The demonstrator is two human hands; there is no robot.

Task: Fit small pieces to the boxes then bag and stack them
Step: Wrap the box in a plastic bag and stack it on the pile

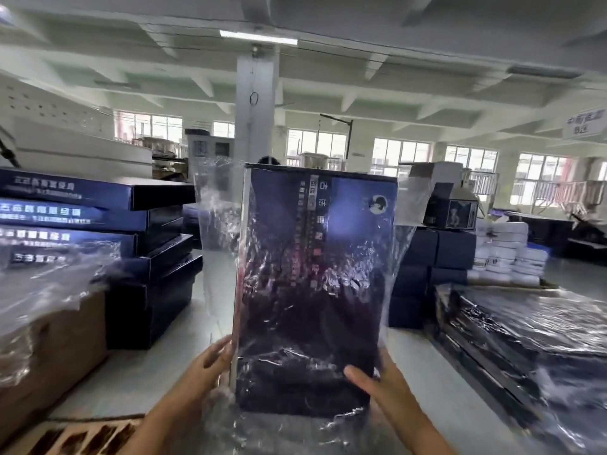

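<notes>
A flat dark blue box stands upright in front of me, printed face toward me, inside a clear plastic bag whose open top flares out past the box's upper edge. My left hand grips the box's lower left edge through the bag. My right hand holds the lower right edge, thumb lying across the front face. The box's bottom edge hangs just above the grey table.
A stack of blue boxes stands at the left, with a brown carton under loose plastic in front. Bagged boxes lie stacked at the right. Dark small boxes and white rolls are behind. A cardboard tray sits near me.
</notes>
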